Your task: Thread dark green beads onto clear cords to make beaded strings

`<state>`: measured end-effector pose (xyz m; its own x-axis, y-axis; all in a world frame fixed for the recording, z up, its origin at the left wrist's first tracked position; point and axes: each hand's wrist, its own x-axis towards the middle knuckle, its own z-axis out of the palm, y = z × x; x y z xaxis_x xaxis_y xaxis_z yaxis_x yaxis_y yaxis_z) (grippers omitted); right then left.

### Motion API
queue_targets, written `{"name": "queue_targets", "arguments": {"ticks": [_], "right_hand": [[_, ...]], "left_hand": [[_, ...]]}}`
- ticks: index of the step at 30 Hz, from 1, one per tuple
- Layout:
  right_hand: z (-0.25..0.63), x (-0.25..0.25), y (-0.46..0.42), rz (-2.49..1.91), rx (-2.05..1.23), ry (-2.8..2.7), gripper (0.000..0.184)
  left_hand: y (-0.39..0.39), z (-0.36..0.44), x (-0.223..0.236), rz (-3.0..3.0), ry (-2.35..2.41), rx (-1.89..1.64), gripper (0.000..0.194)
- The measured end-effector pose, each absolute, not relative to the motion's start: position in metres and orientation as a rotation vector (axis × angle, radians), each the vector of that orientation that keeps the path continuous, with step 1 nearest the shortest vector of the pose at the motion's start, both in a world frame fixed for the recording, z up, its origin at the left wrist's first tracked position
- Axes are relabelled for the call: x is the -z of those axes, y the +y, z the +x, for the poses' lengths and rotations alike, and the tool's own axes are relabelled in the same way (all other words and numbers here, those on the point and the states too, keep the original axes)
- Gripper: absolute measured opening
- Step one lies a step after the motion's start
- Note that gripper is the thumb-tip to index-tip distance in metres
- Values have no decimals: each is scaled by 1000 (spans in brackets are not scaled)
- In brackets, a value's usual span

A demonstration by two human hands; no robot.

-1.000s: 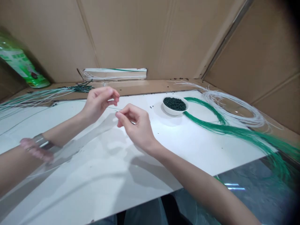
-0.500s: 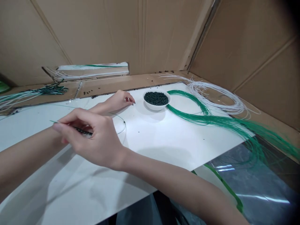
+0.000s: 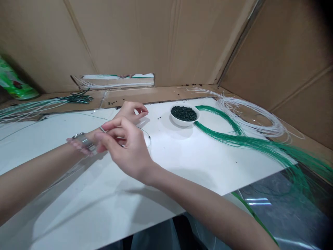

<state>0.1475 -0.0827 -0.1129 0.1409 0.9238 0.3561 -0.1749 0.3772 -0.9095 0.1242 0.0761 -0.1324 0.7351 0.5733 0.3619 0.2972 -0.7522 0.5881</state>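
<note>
My left hand (image 3: 131, 111) rests on the white sheet (image 3: 182, 156), fingers curled in a pinch at the end of a thin cord that loops toward the bowl side. My right hand (image 3: 125, 147) crosses over the left wrist, thumb and fingers pinched on the same thin cord (image 3: 147, 137). A bracelet (image 3: 83, 141) sits on the left wrist. A white bowl of dark green beads (image 3: 184, 115) stands just right of the left hand.
A long bundle of green cords (image 3: 247, 140) and a coil of white cords (image 3: 255, 114) lie right of the bowl. More cords (image 3: 44, 104) lie at back left near a green bag (image 3: 14, 83). Cardboard walls surround the table.
The right hand has moved back right toward the left wrist, still pinching the cord. The left hand stays by the bowl. The camera has swung slightly left.
</note>
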Motion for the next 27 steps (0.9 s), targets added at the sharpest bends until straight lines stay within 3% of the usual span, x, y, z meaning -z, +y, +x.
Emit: {"name": "queue_targets", "arguments": {"ticks": [9,27], "right_hand": [[146,122,-87,-877,-891,-1209,14],[147,124,-95,-1133,-742,-1486,10]], "left_hand": [[20,21,116,1716,814,-1012,19],[-28,-15,138,1207,647,-713,7]]}}
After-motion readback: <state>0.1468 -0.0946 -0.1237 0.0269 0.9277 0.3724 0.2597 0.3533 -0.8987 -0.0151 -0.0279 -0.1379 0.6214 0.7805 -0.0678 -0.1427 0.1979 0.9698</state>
